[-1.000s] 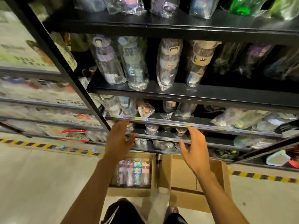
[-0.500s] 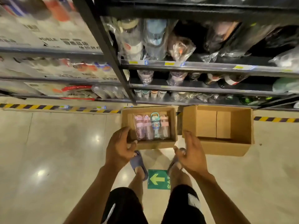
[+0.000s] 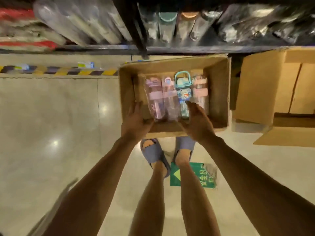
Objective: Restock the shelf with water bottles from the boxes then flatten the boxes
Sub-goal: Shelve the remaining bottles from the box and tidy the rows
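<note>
An open cardboard box (image 3: 219, 92) stands on the floor below the black shelf (image 3: 187, 49). Inside it lie several wrapped water bottles side by side: two purple-pink ones (image 3: 159, 97), a teal one with a handle (image 3: 182, 90) and a pink one (image 3: 199, 90). My left hand (image 3: 136, 120) reaches into the box with straight fingers against the left side of the outer purple bottle. My right hand (image 3: 197, 121) reaches in with straight fingers lying by the lower end of the teal bottle. Neither hand has its fingers curled round a bottle.
A second, empty cardboard box (image 3: 255, 92) with open flaps stands to the right, touching the shelf foot. Wrapped bottles (image 3: 167, 26) fill the low shelf. Yellow-black floor tape (image 3: 59, 70) runs along the left. My feet in blue slippers (image 3: 153, 154) stand right behind the box.
I have bent down from the shelf towards the floor. Both hands moved from the box's near edge into the box, to either side of the bottles.
</note>
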